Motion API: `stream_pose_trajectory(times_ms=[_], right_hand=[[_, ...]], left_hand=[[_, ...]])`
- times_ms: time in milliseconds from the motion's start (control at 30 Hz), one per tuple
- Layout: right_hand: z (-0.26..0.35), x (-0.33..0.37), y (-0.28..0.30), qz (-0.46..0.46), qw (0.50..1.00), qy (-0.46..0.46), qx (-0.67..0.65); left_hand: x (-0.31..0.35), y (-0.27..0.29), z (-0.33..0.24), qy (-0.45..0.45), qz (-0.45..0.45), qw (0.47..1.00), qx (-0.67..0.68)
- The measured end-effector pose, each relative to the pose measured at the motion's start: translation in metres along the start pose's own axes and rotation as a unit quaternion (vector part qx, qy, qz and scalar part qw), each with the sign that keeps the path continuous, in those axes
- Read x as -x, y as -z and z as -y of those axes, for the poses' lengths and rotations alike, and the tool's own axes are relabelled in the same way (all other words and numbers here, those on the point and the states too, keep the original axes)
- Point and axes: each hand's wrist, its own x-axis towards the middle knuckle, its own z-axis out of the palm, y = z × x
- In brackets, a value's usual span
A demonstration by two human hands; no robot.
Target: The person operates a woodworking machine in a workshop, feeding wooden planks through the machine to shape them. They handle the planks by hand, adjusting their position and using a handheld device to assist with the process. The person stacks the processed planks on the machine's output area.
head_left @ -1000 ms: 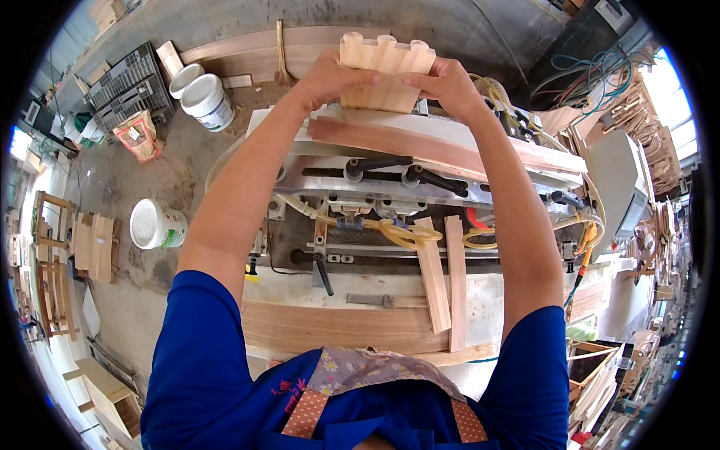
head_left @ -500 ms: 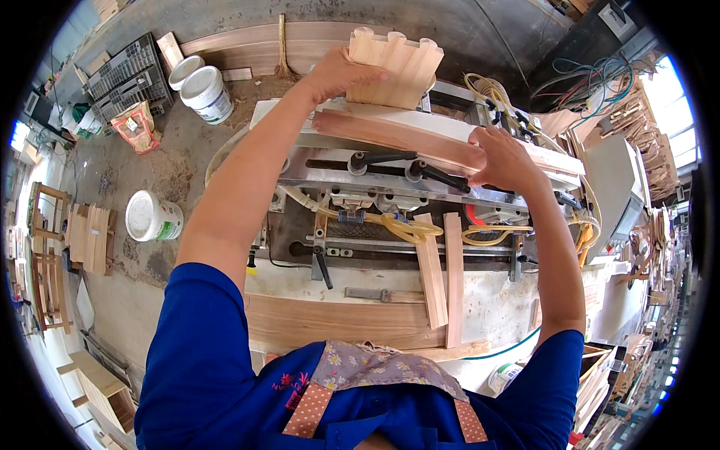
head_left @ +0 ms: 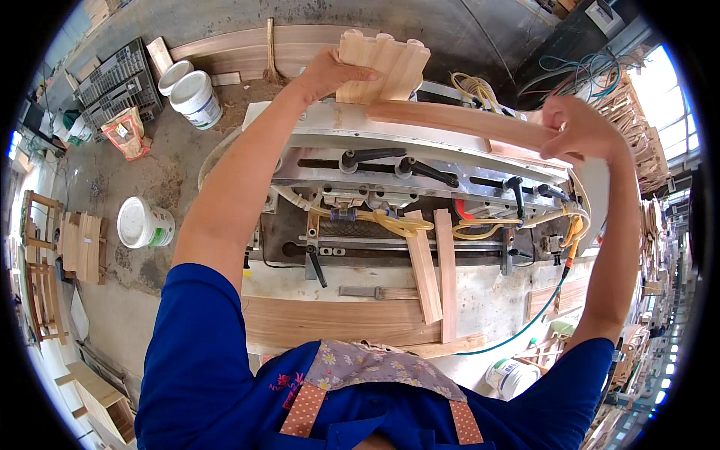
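My left hand [head_left: 330,76] is closed on the left side of a pale wooden piece [head_left: 384,69] with rounded ridges along its top. That piece stands upright at the far edge of the metal clamping bench [head_left: 315,139]. Over the bench top, my right hand [head_left: 589,131] grips the right end of a long reddish wooden strip [head_left: 457,121]. The strip's left end lies just in front of the ridged piece. Beneath the strip, near the right end of the bench, another wooden strip [head_left: 529,154] shows in part.
Black clamp levers [head_left: 427,172] line the bench's near side, with yellow air hoses [head_left: 397,225] below. Two narrow wooden strips [head_left: 445,274] lean there, close to a wide board [head_left: 330,321]. White buckets [head_left: 146,223] stand on the floor at left.
My right hand has moved right and away from me, drawing the wooden strip along and lifting it off the bench's near edge. My left hand keeps its hold on the ridged piece.
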Motion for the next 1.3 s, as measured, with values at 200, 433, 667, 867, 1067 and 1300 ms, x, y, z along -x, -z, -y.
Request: stream_pose_trajectory(times_ms=[200,433,667,867,1067,1300], right_hand=[[-0.011,0.017,0.066,-0.162,0.983,0.014,-0.083],[0.039,-0.033,0.038,-0.208,0.878,0.105,-0.417],[0.043,-0.059,0.033,-0.198,0.881,0.123,-0.412],[0.009,-0.118,-0.028,-0.145,0.926,0.136,-0.321],[0.028,-0.142,-0.099,-0.019,0.904,0.091,-0.416],[0.031,-0.163,-0.126,-0.029,0.947,0.081,-0.311]], left_hand=[[-0.003,-0.002,0.006,-0.01,-0.003,1.0,0.009],[0.003,0.003,0.002,-0.007,-0.017,1.0,-0.016],[0.0,-0.002,0.005,0.006,-0.025,1.0,-0.006],[-0.003,0.0,0.008,-0.005,-0.009,1.0,0.004],[-0.002,-0.007,0.0,-0.01,0.001,1.0,-0.009],[-0.001,-0.007,0.0,-0.013,0.0,1.0,-0.003]])
